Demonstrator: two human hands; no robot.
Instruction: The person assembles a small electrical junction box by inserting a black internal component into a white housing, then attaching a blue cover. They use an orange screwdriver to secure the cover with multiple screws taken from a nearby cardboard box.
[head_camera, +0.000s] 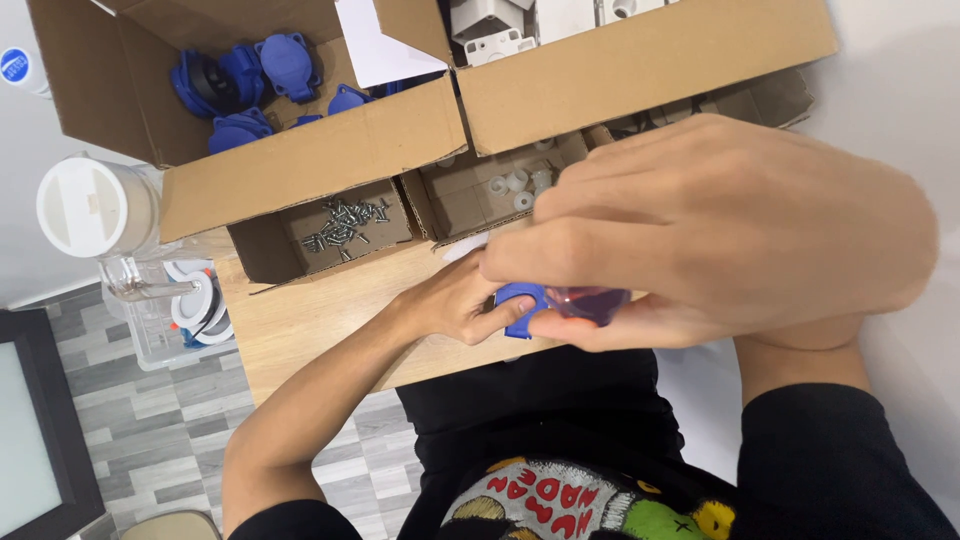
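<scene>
**Both hands on a small blue part**

At the centre of the frame, the left hand (455, 300) and the right hand (710, 235) meet over a wooden table (300, 325), both gripping a small blue plastic part (520, 308). The left fingers curl around its near side; the right fingers are pressed together and pinch it from above, hiding most of it. Toward the upper left, a cardboard box (300, 165) holds more blue parts (250, 85). Just below it, a smaller box holds loose screws (345, 222). A white-lidded jar (90, 205) stands at the left edge.
</scene>
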